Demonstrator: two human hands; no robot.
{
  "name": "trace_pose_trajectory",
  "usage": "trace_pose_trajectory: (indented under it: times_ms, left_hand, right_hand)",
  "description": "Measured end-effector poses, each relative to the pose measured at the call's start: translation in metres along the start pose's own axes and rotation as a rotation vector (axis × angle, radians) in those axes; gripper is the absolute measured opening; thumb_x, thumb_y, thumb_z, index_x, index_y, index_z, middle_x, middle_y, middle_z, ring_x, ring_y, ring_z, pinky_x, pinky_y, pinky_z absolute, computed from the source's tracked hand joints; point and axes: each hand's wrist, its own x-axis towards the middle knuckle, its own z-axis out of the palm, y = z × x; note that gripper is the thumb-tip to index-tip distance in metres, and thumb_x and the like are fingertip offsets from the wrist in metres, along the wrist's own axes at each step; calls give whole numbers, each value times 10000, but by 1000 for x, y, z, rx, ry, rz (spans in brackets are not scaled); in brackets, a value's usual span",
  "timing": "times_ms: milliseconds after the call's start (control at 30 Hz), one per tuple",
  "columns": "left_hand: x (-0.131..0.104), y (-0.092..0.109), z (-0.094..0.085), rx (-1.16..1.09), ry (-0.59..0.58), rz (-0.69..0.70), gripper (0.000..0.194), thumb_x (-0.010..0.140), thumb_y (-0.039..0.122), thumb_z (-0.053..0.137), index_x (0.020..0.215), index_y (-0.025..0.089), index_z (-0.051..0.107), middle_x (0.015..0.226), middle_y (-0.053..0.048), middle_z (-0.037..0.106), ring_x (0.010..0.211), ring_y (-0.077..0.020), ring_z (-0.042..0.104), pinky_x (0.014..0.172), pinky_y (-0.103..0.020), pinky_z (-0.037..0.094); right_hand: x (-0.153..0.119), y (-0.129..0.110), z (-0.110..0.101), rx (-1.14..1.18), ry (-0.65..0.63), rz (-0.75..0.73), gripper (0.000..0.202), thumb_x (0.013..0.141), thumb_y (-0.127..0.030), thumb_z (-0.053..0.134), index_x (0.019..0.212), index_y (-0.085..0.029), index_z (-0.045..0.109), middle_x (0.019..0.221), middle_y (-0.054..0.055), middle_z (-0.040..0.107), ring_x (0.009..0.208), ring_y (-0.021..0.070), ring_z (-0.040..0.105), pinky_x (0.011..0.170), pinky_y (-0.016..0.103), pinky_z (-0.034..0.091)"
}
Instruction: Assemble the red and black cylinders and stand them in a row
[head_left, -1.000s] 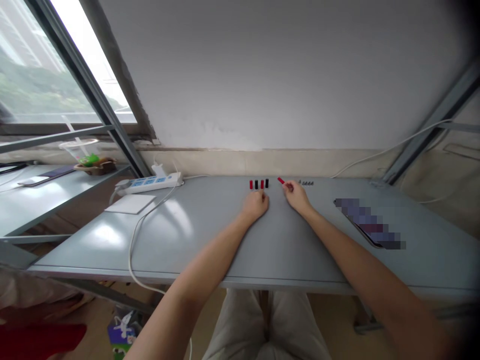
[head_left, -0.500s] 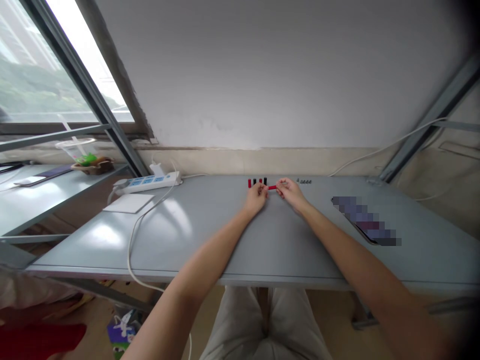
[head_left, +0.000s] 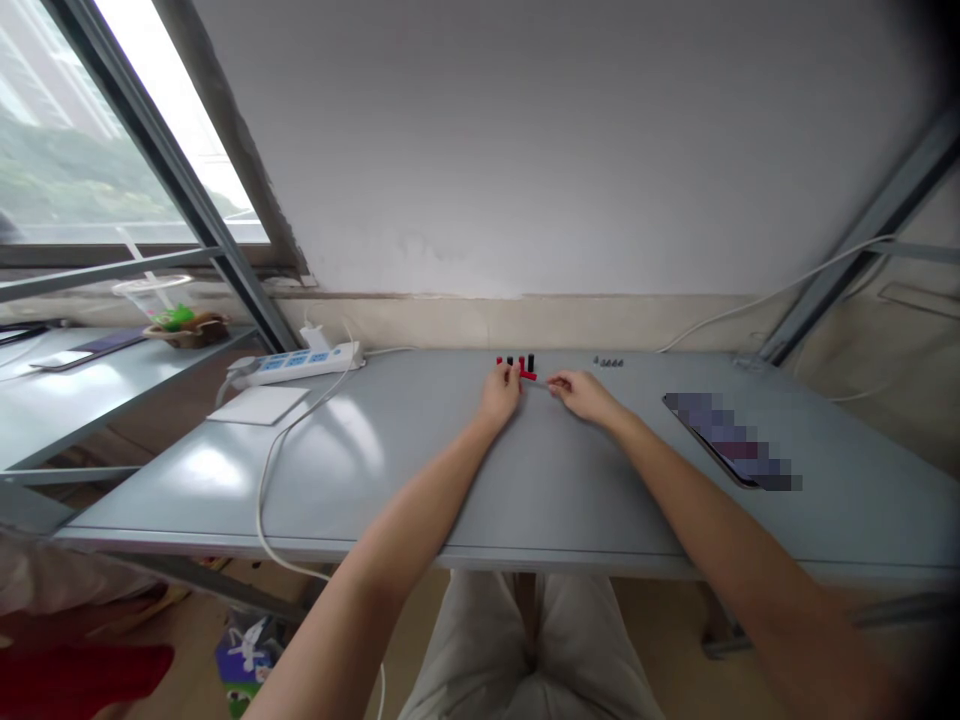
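Note:
My left hand [head_left: 501,393] is closed on one end of a short red rod [head_left: 528,376], which lies sideways and points right. To its right, my right hand [head_left: 574,391] has its fingers pinched together around something thin and grey, partly hidden by the fingers. Just behind my left hand stand several small red and black cylinders, among them a black one [head_left: 531,362] at the right end of the row. Several small dark metal pieces [head_left: 611,363] sit in a short row behind my right hand.
The grey table [head_left: 547,500] reaches back to the wall. On its left are a white power strip [head_left: 304,366], a white flat square [head_left: 259,405] and a loose white cable [head_left: 264,470]. A phone [head_left: 731,440] lies on the right.
My left hand has moved slightly left with the red rod. My right hand has come off the rod's right end and moved a little toward me.

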Motion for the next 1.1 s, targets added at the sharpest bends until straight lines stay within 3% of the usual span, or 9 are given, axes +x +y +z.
trace_pose_trajectory:
  times_ms: [133, 233, 333, 500, 733, 933, 1100]
  left_hand:
    - [1, -1, 1, -3, 31, 12, 299, 906, 292, 347, 739, 150, 551, 633, -26, 590, 596, -115, 526, 644, -244, 389]
    - [1, -1, 3, 9, -49, 58, 250, 883, 273, 398, 760, 144, 574, 641, -28, 613, 612, -119, 542, 655, -243, 400]
    - [-2, -1, 6, 17, -145, 125, 230, 871, 278, 426, 794, 140, 594, 677, -36, 641, 634, -120, 559, 661, -238, 415]
    - [-6, -1, 8, 170, -191, 295, 213, 865, 263, 447, 851, 145, 623, 806, -62, 665, 711, -137, 577, 703, -252, 424]
    - [-9, 0, 6, 247, -238, 362, 269, 878, 341, 430, 866, 164, 633, 793, -53, 657, 684, -141, 567, 674, -259, 427]
    - [-12, 4, 7, 199, -205, 294, 260, 877, 354, 433, 957, 168, 596, 828, -56, 658, 679, -136, 567, 675, -260, 432]
    - [-14, 4, 9, 209, -202, 284, 239, 876, 306, 406, 930, 170, 595, 776, -47, 646, 620, -132, 541, 644, -263, 423]
  right_hand:
    - [1, 6, -5, -208, 71, -11, 149, 770, -131, 547, 826, -160, 681, 882, 97, 661, 823, 183, 583, 773, 278, 414]
    - [2, 5, -6, -118, 113, -23, 160, 772, -198, 569, 866, -144, 687, 887, 97, 656, 775, 167, 573, 752, 280, 429]
    - [1, 1, -2, 61, 38, -28, 213, 781, -260, 566, 909, -140, 685, 823, 75, 667, 713, 150, 573, 707, 273, 441]
    - [1, 6, 8, 264, -118, -16, 214, 765, -284, 567, 898, -156, 676, 788, 51, 675, 713, 145, 591, 707, 272, 446]
    - [3, 18, 12, 224, -180, -1, 198, 719, -354, 595, 743, -169, 661, 635, 3, 620, 604, 131, 546, 618, 258, 435]
    - [5, 9, 4, 146, -129, 42, 177, 690, -342, 622, 714, -169, 651, 632, 6, 629, 594, 136, 549, 590, 248, 424]
    - [23, 13, -15, -36, 115, 205, 140, 682, -288, 645, 720, -153, 655, 671, 44, 655, 652, 165, 590, 610, 251, 419]
